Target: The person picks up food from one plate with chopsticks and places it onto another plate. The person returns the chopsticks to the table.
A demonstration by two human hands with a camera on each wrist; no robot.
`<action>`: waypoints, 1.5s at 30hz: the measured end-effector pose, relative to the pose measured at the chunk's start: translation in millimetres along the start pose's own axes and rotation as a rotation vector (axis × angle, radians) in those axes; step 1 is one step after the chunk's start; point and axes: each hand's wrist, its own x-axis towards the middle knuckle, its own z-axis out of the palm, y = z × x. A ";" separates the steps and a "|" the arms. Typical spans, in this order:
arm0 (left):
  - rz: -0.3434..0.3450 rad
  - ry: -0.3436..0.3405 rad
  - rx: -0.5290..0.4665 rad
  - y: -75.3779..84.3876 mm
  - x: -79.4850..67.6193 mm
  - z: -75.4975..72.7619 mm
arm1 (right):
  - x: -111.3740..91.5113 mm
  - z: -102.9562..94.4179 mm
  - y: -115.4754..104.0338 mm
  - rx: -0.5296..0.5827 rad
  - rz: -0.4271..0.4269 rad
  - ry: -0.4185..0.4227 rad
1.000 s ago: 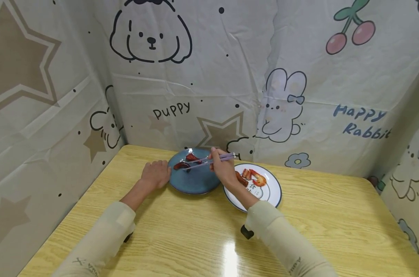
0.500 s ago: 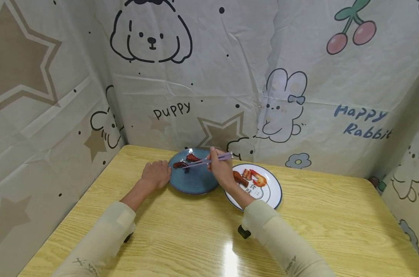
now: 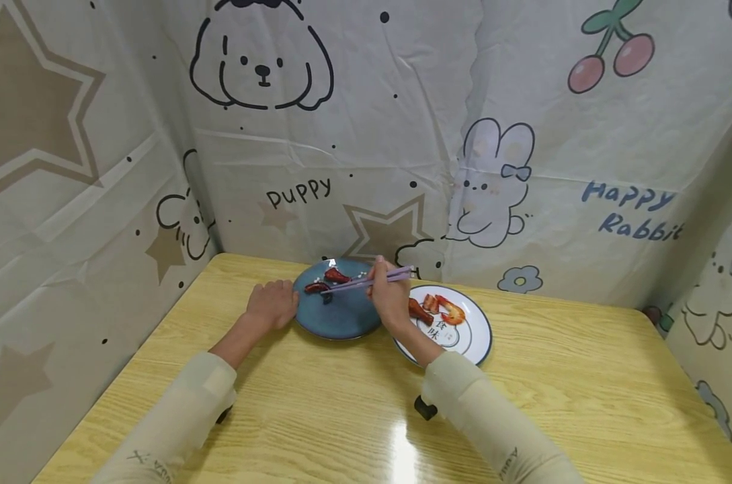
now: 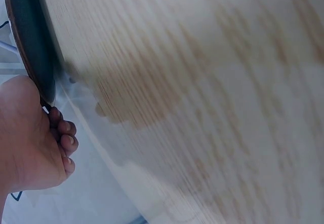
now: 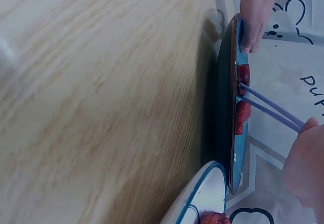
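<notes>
A blue plate (image 3: 341, 319) lies at the back of the table. My left hand (image 3: 273, 304) grips its left rim; in the left wrist view the thumb is at the rim and the fingers curl below it. My right hand (image 3: 391, 296) holds a pair of lilac chopsticks (image 3: 356, 284) over the plate. Their tips reach a dark red glossy piece of food (image 3: 316, 288) near the plate's left side. In the right wrist view the tips are right at this red piece (image 5: 243, 77). Behind it lies a red drumstick-shaped piece (image 3: 337, 275), with small white bits around.
Partly under my right forearm stands a white plate (image 3: 477, 336) with a dark rim. It bears a shrimp (image 3: 452, 312), a brown drumstick-like piece (image 3: 421, 312) and a small reddish chunk (image 3: 431, 303). A printed cloth (image 3: 353, 134) hangs behind the wooden table (image 3: 317, 403).
The chopsticks' tips, spread apart a second ago, are now close together at the dark red piece. My right hand has shifted only slightly. The left hand stays at the rim.
</notes>
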 end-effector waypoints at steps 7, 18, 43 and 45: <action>-0.001 -0.002 0.000 0.1 0.0 -1.9 | -1.1 -3.3 -2.4 0.006 -0.013 0.013; 0.009 0.013 0.006 1.1 -1.7 -3.2 | -6.3 -10.6 -10.4 0.008 -0.011 -0.003; 0.032 0.042 0.023 -1.0 -3.6 -3.0 | -0.4 -72.6 -32.1 -0.006 0.054 0.038; 0.039 0.048 0.028 -1.4 -3.2 -2.4 | -0.7 -79.3 -36.8 0.007 0.069 0.040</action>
